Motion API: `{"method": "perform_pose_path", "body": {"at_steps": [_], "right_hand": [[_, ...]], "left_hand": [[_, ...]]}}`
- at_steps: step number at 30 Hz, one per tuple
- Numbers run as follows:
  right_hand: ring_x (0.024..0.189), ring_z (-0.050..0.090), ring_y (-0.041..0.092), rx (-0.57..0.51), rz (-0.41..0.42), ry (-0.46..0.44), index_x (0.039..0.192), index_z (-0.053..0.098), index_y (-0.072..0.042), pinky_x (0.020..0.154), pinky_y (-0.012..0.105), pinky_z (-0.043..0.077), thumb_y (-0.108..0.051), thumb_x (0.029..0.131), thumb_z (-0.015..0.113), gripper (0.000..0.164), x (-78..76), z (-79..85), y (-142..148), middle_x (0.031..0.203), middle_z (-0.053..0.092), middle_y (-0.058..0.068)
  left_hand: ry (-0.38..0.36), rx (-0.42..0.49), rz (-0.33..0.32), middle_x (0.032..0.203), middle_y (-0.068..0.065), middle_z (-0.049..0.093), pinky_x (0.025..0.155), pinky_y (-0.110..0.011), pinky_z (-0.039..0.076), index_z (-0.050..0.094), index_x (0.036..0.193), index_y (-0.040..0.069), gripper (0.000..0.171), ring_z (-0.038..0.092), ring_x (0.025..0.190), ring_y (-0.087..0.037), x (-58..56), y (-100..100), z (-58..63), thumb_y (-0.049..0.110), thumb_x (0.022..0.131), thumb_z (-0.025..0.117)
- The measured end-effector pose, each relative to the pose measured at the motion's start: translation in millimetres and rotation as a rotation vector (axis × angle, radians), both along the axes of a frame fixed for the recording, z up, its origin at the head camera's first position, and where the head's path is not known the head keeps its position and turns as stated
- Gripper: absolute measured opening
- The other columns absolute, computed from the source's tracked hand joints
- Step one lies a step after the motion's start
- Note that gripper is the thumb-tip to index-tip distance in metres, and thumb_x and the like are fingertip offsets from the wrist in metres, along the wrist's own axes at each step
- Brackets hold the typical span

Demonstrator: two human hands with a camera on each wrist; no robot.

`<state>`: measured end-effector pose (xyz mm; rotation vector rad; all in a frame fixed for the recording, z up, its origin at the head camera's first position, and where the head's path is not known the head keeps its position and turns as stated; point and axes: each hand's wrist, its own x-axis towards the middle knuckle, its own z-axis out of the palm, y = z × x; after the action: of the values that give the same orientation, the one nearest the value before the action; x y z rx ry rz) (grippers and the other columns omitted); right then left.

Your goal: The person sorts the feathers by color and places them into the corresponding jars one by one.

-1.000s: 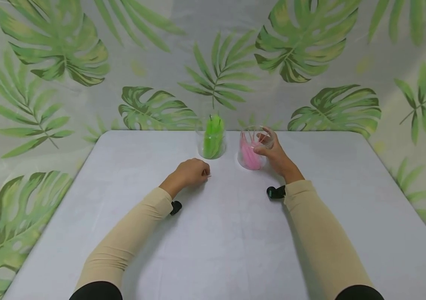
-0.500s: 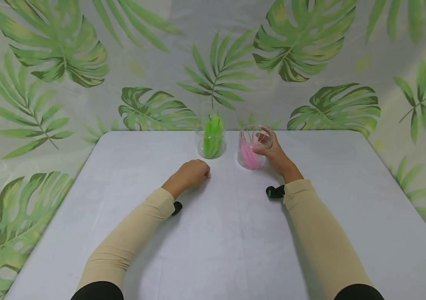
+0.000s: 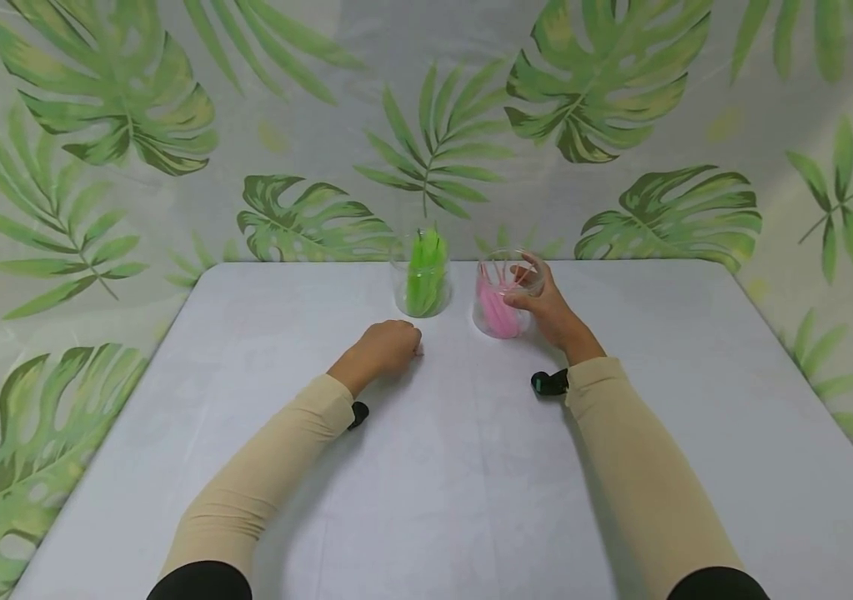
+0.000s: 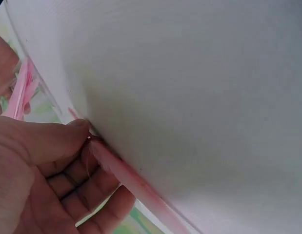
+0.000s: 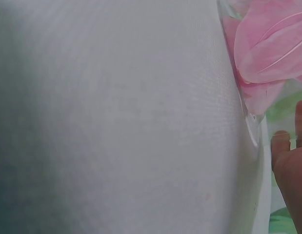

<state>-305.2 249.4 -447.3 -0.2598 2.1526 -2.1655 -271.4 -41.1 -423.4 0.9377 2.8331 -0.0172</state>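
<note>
My left hand point(image 3: 387, 346) is low over the table, left of centre. In the left wrist view its thumb and fingers pinch a single pink feather point(image 4: 136, 181) near the quill, and the feather slants down to the right. From the head the feather is almost wholly hidden behind the hand. My right hand point(image 3: 557, 321) grips a clear round container point(image 3: 527, 327) from its right side, thumb in front. Inside that container stand several pink feathers point(image 3: 497, 310), quills upward. The right wrist view catches their broad pink vanes point(image 5: 268, 44) beside the fingers.
A second clear container point(image 3: 399, 292) with green feathers point(image 3: 426, 279) stands at the back, left of the pink one. Behind the white table point(image 3: 426, 500) hangs a leaf-patterned cloth point(image 3: 306, 100). A small black wrist camera point(image 3: 549, 383) sits by each cuff.
My left hand has shifted slightly to the right and turned a little, with the feather still in its fingers. The right hand keeps hold of the container, almost unmoved.
</note>
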Motion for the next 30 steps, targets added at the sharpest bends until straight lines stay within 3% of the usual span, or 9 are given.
{"method": "perform_pose_path", "body": {"at_steps": [6, 11, 15, 18, 23, 26, 30], "right_hand": [[0.148, 0.02, 0.032, 0.007, -0.004, -0.003, 0.158, 0.008, -0.021, 0.097, 0.023, 0.038, -0.002, 0.092, 0.057, 0.085, 0.8, -1.6, -0.4, 0.16, 0.02, 0.019], [0.152, 0.017, 0.031, 0.015, 0.001, -0.006, 0.158, 0.007, -0.022, 0.104, 0.029, 0.034, -0.003, 0.092, 0.057, 0.085, 1.6, -0.7, 0.2, 0.161, 0.021, 0.016], [0.152, 0.018, 0.031, 0.028, 0.006, -0.011, 0.158, 0.007, -0.023, 0.107, 0.034, 0.033, -0.004, 0.092, 0.058, 0.085, 0.6, 0.0, 0.3, 0.161, 0.02, 0.016], [0.149, 0.02, 0.032, 0.029, 0.009, -0.006, 0.157, 0.008, -0.024, 0.106, 0.034, 0.034, -0.005, 0.092, 0.058, 0.084, 0.2, 1.4, 0.8, 0.16, 0.019, 0.018], [0.147, 0.022, 0.03, 0.031, 0.007, 0.007, 0.157, 0.011, -0.025, 0.102, 0.029, 0.035, -0.005, 0.092, 0.058, 0.082, -0.7, 1.7, 1.5, 0.158, 0.021, 0.017], [0.146, 0.022, 0.028, 0.01, 0.012, 0.006, 0.156, 0.014, -0.026, 0.097, 0.024, 0.039, -0.003, 0.092, 0.059, 0.081, -1.5, 0.5, 0.4, 0.156, 0.024, 0.015], [0.137, 0.029, 0.022, -0.023, 0.002, 0.002, 0.156, 0.015, -0.024, 0.09, 0.02, 0.043, 0.002, 0.092, 0.058, 0.081, -1.1, 0.3, -0.7, 0.152, 0.027, 0.014]], "left_hand": [[-0.055, 0.023, 0.009, 0.107, -0.01, 0.071, 0.086, -0.044, 0.055, 0.067, 0.104, 0.007, 0.019, 0.068, 0.102, -0.029, -6.2, -3.5, 4.3, 0.014, 0.102, 0.05], [-0.078, 0.11, 0.032, 0.104, -0.007, 0.072, 0.084, -0.038, 0.054, 0.069, 0.104, 0.008, 0.017, 0.066, 0.096, -0.023, -10.7, -9.0, 11.8, 0.013, 0.101, 0.053], [-0.047, 0.263, 0.025, 0.099, -0.007, 0.07, 0.078, -0.034, 0.051, 0.068, 0.116, 0.008, 0.023, 0.061, 0.087, -0.02, -11.8, -13.4, 27.3, 0.007, 0.1, 0.053], [0.021, 0.388, -0.037, 0.094, -0.007, 0.067, 0.075, -0.033, 0.047, 0.067, 0.125, 0.008, 0.03, 0.054, 0.08, -0.019, -10.0, -14.2, 42.8, 0.003, 0.099, 0.052], [0.103, 0.522, -0.145, 0.094, -0.007, 0.064, 0.075, -0.032, 0.044, 0.068, 0.122, 0.008, 0.029, 0.05, 0.079, -0.018, -4.0, -12.6, 61.9, 0.002, 0.1, 0.051], [0.083, 0.564, -0.155, 0.091, -0.007, 0.064, 0.074, -0.031, 0.046, 0.069, 0.121, 0.008, 0.027, 0.051, 0.078, -0.017, -1.4, -11.4, 70.1, 0.004, 0.1, 0.052], [0.0, 0.653, -0.1, 0.092, -0.007, 0.066, 0.077, -0.032, 0.048, 0.067, 0.123, 0.009, 0.026, 0.056, 0.079, -0.018, -3.0, -6.9, 88.4, 0.009, 0.1, 0.054]]}}
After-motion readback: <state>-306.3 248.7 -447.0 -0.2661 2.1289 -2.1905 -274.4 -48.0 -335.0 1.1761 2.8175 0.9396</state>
